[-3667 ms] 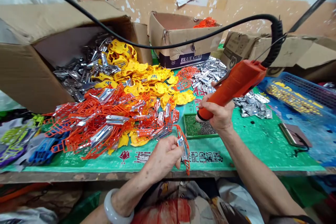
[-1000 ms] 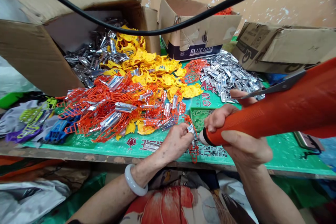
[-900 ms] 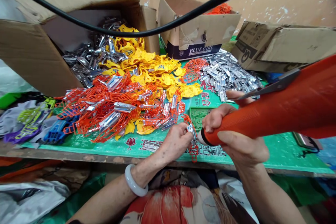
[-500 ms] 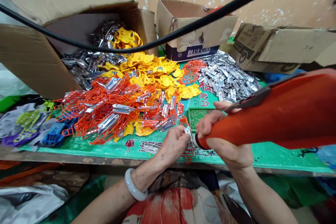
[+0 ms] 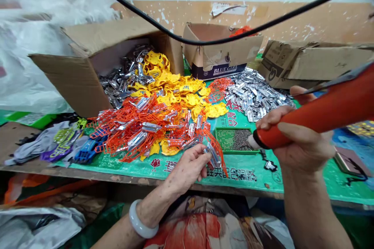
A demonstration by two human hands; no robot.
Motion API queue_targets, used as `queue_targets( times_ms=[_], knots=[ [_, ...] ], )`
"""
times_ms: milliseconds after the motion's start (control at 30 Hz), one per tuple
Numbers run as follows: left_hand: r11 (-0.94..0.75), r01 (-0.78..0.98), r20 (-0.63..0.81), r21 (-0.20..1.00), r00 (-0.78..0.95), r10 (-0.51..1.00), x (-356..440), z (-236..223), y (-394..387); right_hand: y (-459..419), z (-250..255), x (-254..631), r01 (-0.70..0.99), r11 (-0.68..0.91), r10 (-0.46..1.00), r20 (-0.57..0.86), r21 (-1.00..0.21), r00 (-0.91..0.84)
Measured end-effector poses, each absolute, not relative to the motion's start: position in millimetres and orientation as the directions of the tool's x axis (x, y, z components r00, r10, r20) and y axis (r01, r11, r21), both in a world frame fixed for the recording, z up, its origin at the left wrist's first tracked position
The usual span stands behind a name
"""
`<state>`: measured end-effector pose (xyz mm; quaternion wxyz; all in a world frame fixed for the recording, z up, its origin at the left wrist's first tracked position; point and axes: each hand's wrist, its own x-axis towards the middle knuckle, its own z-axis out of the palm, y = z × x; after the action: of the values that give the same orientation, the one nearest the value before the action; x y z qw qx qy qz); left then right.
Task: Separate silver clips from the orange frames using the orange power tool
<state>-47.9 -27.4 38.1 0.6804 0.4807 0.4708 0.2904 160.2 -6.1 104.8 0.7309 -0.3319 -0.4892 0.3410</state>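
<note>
My left hand (image 5: 191, 163), with a white bangle on the wrist, pinches a shiny metal clip (image 5: 214, 155) joined to an orange plastic frame (image 5: 223, 162). My right hand (image 5: 304, 140) is wrapped round a long orange-red power screwdriver (image 5: 318, 114). Its pale tip (image 5: 251, 142) is at the right end of a shallow green tray (image 5: 219, 151), over small dark screws (image 5: 241, 140); whether it touches them I cannot tell. Just left of my left hand lies a heap of orange frames with metal clips (image 5: 131, 132).
Yellow plastic pieces (image 5: 187, 85) and loose metal clips (image 5: 257, 91) are piled behind. Cardboard boxes (image 5: 73, 81) stand along the back. A black cable (image 5: 187, 41) hangs across the view. Grey and purple pieces (image 5: 55, 140) lie at the left, a flat pinkish object (image 5: 347, 160) at the right.
The screwdriver tip has moved right, away from the metal clip in my left hand, to the screw tray. My left hand still holds the clip and frame. The view has shifted.
</note>
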Motion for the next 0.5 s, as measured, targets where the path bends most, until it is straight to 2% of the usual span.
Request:
queue_targets(
  times_ms=[167, 367, 433, 500],
  knots=[
    [0.387, 0.008, -0.362, 0.922, 0.373, 0.854, -47.2, 40.1, -27.9, 17.7, 88.2, 186.8, -0.002, 0.492, 0.765, 0.432, -0.87, 0.477],
    [0.484, -0.226, -0.371, 0.845, 0.403, 0.836, -43.9, 51.4, -24.8, 39.0, 77.1, 226.1, 0.222, 0.297, 0.715, 0.37, -0.929, 0.593],
    [0.55, -0.309, -0.397, 0.776, 0.437, 0.807, -42.9, 54.8, -24.2, 36.8, 79.4, 232.7, 0.374, 0.213, 0.673, 0.413, -0.903, 0.614],
    [0.613, -0.381, -0.442, 0.692, 0.448, 0.777, -41.5, 56.5, -23.3, 25.7, 81.9, 231.7, 0.58, 0.16, 0.563, 0.557, -0.799, 0.611]
  ],
)
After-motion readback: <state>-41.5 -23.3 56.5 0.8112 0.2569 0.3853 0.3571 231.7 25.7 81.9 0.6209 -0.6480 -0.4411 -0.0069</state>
